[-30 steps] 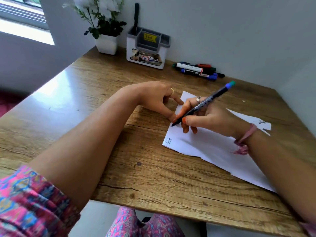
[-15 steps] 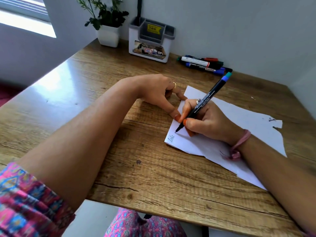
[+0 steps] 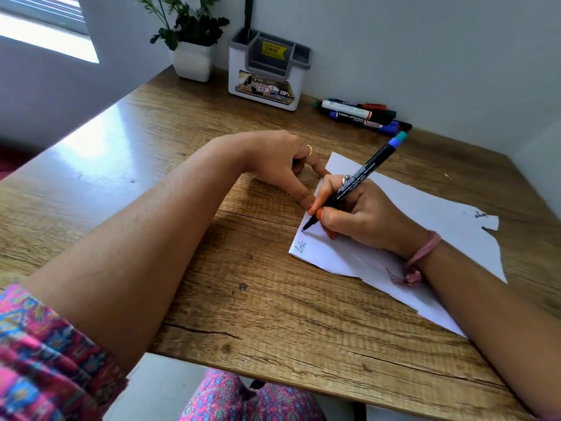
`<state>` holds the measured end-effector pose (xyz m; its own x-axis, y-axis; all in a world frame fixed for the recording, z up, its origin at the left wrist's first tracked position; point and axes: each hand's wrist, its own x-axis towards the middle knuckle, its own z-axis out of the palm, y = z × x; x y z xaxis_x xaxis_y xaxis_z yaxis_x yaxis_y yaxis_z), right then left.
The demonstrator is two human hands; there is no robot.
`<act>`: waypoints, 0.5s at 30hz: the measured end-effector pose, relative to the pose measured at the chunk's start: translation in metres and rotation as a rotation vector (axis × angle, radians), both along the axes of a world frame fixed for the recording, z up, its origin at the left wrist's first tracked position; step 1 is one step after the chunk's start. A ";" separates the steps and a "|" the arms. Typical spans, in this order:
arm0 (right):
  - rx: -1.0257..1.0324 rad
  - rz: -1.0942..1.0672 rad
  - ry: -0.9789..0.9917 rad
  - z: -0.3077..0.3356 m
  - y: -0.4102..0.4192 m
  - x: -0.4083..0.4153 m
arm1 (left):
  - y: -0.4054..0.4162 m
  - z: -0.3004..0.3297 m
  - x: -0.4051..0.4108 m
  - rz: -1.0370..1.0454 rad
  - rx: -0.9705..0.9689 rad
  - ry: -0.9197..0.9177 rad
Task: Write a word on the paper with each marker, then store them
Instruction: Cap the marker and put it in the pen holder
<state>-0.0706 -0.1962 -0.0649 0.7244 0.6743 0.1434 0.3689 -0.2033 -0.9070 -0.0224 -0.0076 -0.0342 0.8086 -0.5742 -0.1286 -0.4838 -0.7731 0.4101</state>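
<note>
Right hand pinches a slim black marker with blue-green end cap, tip touching the white torn-edged paper sheet at frame centre-right, just above a small written word. Left hand has fingers curled, fingertips pressing the paper's left edge on the wooden desk. White and grey plastic desk organiser, upper centre, holds one dark upright pen in its left compartment. Pile of capped markers lies on the desk right of it. White potted plant sits left of it.
</note>
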 end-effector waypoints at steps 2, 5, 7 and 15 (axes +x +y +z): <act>-0.005 0.010 -0.007 0.000 0.000 0.000 | 0.000 0.000 0.000 0.002 -0.002 0.004; -0.004 0.030 0.017 0.000 -0.002 0.000 | -0.001 0.000 0.000 0.000 0.011 0.002; -0.008 0.019 0.017 0.000 -0.003 0.001 | -0.001 0.000 0.000 0.006 0.004 0.009; -0.011 -0.019 -0.018 0.002 -0.002 0.000 | -0.002 0.002 -0.001 0.005 0.021 0.025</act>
